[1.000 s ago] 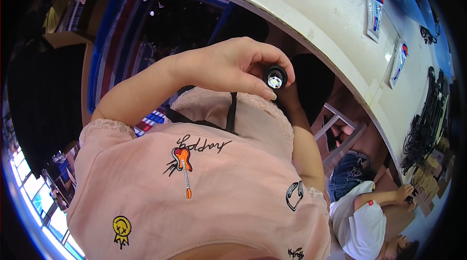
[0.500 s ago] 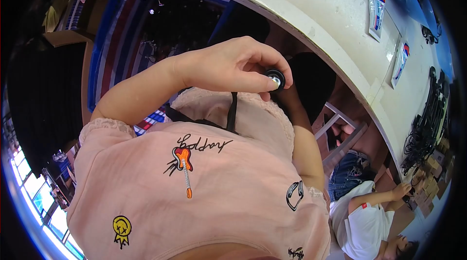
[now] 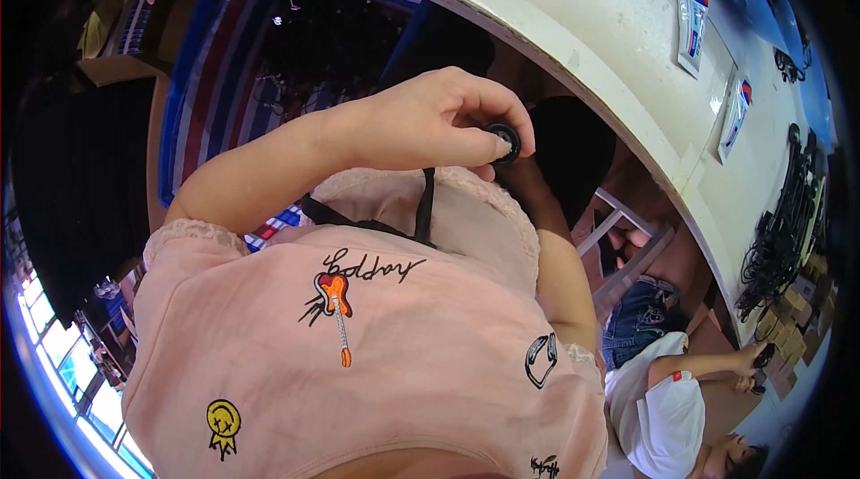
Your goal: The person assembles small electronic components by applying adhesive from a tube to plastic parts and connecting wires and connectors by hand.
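Note:
My left hand is raised in front of my chest, its arm coming in from the left. Its fingertips are closed on a small black round part with a pale shiny centre, which the fingers partly cover. Below it hangs a black strap over my pink printed shirt. My right upper arm runs up behind the left hand. The right hand itself is hidden there.
A long white table curves along the upper right, with blue, red and white packets, black cables and small cardboard boxes. Another person in a white top sits at lower right. A striped cloth lies at upper left.
My left hand has stayed in place, but its fingers have closed further over the round part, whose face showed more fully a second ago.

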{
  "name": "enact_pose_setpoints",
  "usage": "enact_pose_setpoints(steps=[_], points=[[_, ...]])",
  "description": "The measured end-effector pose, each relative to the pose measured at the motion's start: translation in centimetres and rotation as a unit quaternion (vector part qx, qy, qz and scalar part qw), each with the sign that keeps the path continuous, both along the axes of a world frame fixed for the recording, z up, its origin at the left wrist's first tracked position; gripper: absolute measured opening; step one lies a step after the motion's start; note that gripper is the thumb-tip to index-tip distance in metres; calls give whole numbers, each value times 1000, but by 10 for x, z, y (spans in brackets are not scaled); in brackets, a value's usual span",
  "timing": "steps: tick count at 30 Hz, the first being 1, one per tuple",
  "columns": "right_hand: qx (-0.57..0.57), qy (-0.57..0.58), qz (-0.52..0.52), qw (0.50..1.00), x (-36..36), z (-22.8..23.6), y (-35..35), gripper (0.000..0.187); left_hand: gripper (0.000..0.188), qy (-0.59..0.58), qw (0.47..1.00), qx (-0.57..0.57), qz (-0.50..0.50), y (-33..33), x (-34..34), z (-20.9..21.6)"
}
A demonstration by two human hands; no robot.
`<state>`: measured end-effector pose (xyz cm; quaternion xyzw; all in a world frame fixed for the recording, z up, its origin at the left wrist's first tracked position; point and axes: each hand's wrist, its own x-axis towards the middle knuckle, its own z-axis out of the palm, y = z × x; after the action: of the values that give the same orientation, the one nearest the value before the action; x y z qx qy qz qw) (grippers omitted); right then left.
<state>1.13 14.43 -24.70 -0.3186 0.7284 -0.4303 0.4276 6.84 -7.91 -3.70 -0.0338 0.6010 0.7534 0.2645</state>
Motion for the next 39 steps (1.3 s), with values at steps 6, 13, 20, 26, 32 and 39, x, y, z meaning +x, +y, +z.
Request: enact_pose_setpoints(steps=[6, 13, 20, 26, 32, 39], points=[[-19, -126, -105, 986, 2, -6, -5, 20, 35, 88, 996, -22, -13, 3, 3, -2], [-31, -46, -198, 979, -4, 13, -6, 8, 37, 96, 994, -45, -34, -1, -2, 9], [20, 31, -147, 989, -8, 21, -3, 6, 28, 55, 997, -9, -62, -3, 0, -2], [-12, -99, -191, 977, -8, 10, -2, 7, 26, 34, 998, -8, -58, -3, -2, -1], [-38, -69, -161, 984, -5, -2, 4, 5, 23, 44, 998, -17, -53, -2, -2, 1], [40, -16, -66, 997, 0, 6, -9, 7, 22, -24, 999, -31, -18, -7, 2, -8]])
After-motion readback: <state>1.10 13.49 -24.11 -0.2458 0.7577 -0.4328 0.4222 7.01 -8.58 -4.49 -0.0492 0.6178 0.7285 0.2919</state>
